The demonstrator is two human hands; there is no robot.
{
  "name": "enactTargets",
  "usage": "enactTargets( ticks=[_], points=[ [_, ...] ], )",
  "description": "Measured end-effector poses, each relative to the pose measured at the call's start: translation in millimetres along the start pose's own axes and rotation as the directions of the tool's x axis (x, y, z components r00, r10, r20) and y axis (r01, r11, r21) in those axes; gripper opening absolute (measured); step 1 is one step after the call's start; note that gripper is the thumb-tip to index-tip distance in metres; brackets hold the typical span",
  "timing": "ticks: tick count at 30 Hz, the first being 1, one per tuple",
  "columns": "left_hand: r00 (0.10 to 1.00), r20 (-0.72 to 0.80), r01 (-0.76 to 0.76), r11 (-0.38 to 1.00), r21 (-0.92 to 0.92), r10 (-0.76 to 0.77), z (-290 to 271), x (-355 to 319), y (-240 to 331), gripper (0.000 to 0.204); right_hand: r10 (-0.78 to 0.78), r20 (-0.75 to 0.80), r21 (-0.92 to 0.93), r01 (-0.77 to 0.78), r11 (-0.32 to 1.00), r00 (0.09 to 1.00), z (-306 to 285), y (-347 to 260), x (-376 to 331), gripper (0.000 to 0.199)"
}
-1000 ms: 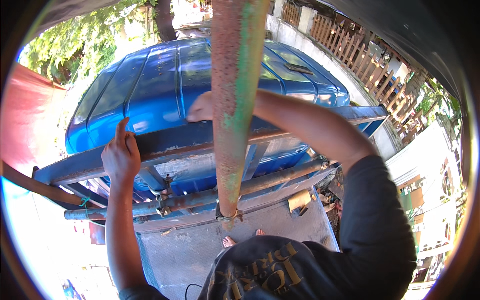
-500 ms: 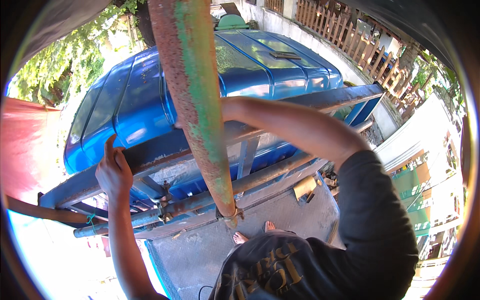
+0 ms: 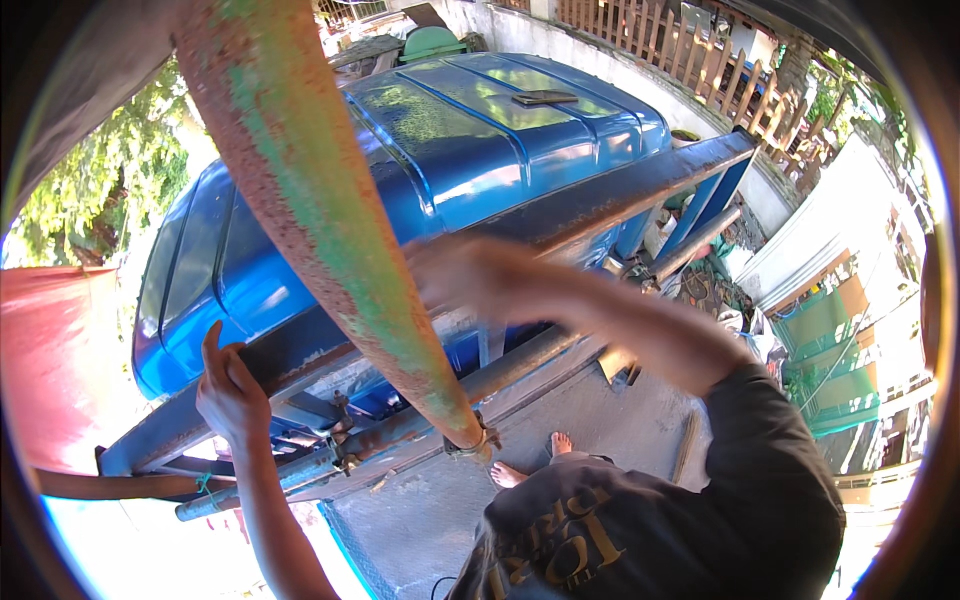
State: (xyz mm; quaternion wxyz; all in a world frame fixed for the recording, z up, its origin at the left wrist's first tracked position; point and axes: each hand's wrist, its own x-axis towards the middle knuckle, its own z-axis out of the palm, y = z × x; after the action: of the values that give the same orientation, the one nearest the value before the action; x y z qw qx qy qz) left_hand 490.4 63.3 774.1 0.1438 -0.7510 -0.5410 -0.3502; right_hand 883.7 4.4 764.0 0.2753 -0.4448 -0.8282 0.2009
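Dark cloth of the person's shirt fills the lower right, its lower part cut off by the rim, and bare feet show on the concrete floor just beyond it. The left hand comes up from the lower edge and rests open, fingers raised, against the blue metal rail of a frame, not closed around it. The right hand reaches out from the dark sleeve and is badly blurred; it lies at or just behind the rusty, green-streaked pole, and whether it grips the pole or the rail cannot be told. That pole slants from the top edge, where it is cut off, down to a clamp on a grey pipe, standing between the two hands, which are well apart. Beyond the rail lies the blue roof of a vehicle, partly hidden by the pole. Farther off are a wooden fence and trees, bent by the lens.
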Motion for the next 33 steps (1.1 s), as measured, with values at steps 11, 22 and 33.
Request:
enactTargets(
  ticks=[11, 22, 33],
  points=[
    [1.000, 0.006, -0.011, 1.000, -0.013, 0.011, 1, 1, 2, 0.035, 0.276, -0.199, -0.178, -0.312, 0.933, 0.940, -29, 44, -71, 0.046],
    [1.000, -0.025, -0.013, 0.998, -0.068, 0.012, 1, 1, 5, 0.034, 0.508, -0.544, -0.018, -0.615, 0.788, 0.668, -117, 121, -166, 0.039],
    [0.998, -0.021, -0.058, 0.994, -0.094, 0.056, 9, 1, 1, 0.035, 0.649, -0.461, 0.133, -0.676, 0.725, 0.605, -149, 152, -210, 0.042]
  ],
)
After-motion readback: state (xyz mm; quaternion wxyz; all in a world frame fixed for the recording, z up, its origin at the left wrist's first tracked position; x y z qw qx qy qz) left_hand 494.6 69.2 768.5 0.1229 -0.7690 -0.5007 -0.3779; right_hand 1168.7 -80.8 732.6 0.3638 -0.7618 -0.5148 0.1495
